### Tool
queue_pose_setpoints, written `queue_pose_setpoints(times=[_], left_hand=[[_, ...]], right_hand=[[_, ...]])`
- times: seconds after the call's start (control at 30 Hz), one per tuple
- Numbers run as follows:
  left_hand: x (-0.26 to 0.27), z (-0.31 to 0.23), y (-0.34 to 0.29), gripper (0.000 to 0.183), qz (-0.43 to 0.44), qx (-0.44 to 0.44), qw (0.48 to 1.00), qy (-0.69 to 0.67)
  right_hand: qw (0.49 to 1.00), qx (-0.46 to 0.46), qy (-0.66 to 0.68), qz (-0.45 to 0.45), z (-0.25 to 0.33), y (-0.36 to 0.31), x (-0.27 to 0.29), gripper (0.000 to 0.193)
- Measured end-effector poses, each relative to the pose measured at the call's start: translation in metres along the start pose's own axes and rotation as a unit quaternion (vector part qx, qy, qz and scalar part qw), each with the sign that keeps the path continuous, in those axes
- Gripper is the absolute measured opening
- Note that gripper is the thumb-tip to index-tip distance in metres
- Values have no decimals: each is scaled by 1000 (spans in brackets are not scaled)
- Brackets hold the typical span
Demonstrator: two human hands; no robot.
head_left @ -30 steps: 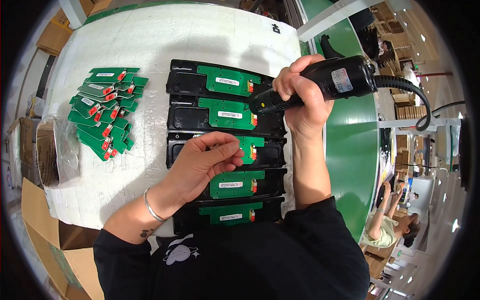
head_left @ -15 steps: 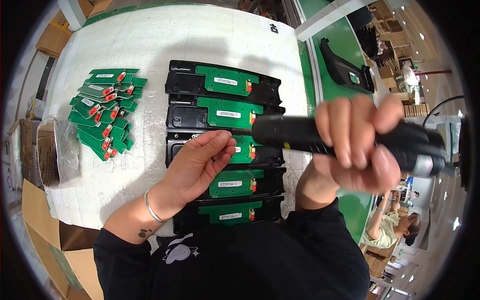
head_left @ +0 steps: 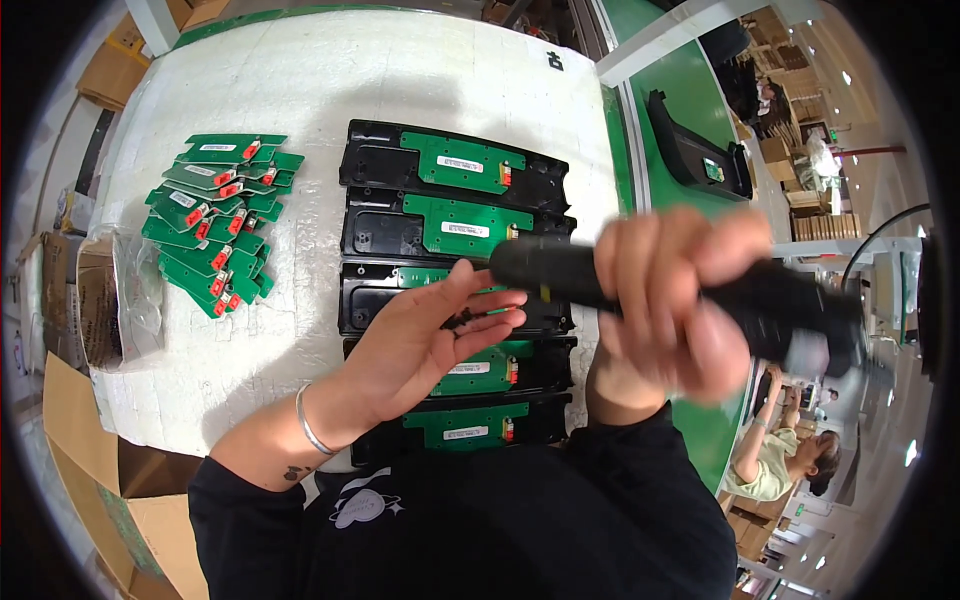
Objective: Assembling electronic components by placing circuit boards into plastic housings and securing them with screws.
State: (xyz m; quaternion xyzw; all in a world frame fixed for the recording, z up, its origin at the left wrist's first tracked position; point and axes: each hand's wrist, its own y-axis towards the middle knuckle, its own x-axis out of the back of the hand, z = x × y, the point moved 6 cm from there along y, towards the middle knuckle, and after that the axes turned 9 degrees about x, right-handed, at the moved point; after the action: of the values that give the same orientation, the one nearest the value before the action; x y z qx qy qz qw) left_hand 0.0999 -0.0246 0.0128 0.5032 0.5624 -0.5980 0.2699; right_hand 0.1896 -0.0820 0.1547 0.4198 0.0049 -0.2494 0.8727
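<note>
My right hand (head_left: 675,305), blurred by motion, is wrapped round a black electric screwdriver (head_left: 555,270) held nearly level above the work. The tool's front end points left toward my left hand (head_left: 400,335). In that cupped hand lie a few small black screws (head_left: 458,319), with thumb raised and fingers loosely curled. Below both hands is a column of several black plastic housings (head_left: 375,228), each fitted with a green circuit board (head_left: 460,165) bearing a white label and a red-and-white connector. My left hand and the tool partly cover the middle housing.
To the left, loose green boards (head_left: 215,225) overlap in a heap on the white foam surface (head_left: 270,80). A cardboard box (head_left: 97,310) with plastic stands at its left edge. A curved black housing (head_left: 690,150) rests on the green bench at right. A co-worker (head_left: 780,460) sits farther right.
My left hand has opened from a pinch, showing the screws in it. My right hand and the screwdriver have moved slightly left. The whole view has shifted a little.
</note>
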Motion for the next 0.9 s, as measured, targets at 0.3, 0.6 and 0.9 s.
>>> queue_pose_setpoints(times=[0.3,0.6,0.9], left_hand=[[8,-2,-1,26,39,-12,991,129],[17,-5,-1,17,37,-14,987,156],[28,-7,0,15,-31,-30,997,69]], right_hand=[[980,-81,-70,-169,-61,15,68,12],[972,-116,-143,-147,-73,15,71,13],[972,-139,-151,-111,-82,19,67,10]])
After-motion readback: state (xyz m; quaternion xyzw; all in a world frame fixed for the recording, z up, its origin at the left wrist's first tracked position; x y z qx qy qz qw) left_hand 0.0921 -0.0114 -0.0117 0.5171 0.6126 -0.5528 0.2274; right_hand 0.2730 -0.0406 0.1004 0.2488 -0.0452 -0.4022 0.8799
